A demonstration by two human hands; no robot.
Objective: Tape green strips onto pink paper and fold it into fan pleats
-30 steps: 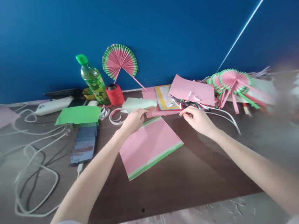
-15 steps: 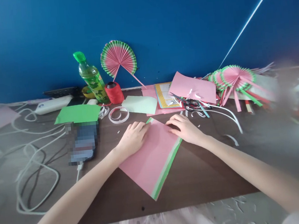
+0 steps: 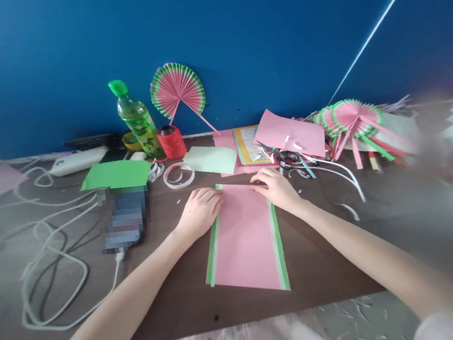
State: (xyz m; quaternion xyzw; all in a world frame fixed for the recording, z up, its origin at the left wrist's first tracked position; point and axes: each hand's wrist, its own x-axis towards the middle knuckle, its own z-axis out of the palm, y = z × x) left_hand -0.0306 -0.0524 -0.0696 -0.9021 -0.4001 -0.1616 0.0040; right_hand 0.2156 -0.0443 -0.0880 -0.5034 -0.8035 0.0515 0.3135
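A sheet of pink paper [image 3: 245, 237] with pale and bright green strips along both long sides lies on the desk before me, one short end toward me. My left hand [image 3: 202, 210] is at its far left corner, fingers bent together over the edge. At the far right corner, my right hand [image 3: 276, 189] pinches the paper between thumb and fingers. Part of the far edge and both far corners are hidden by my fingers.
Behind stand a green bottle [image 3: 137, 120], a red thread spool [image 3: 171, 142] and a pleated paper fan [image 3: 177, 89]. Scissors [image 3: 287, 157] and paper scraps lie beyond my right hand, more fans [image 3: 352, 118] farther right. Left are a phone [image 3: 125, 220] and looped white cable [image 3: 86, 269].
The pink paper has turned from a diagonal position to nearly straight, its near end swinging right. Both green-striped sides now show. My hands have stayed near its far end.
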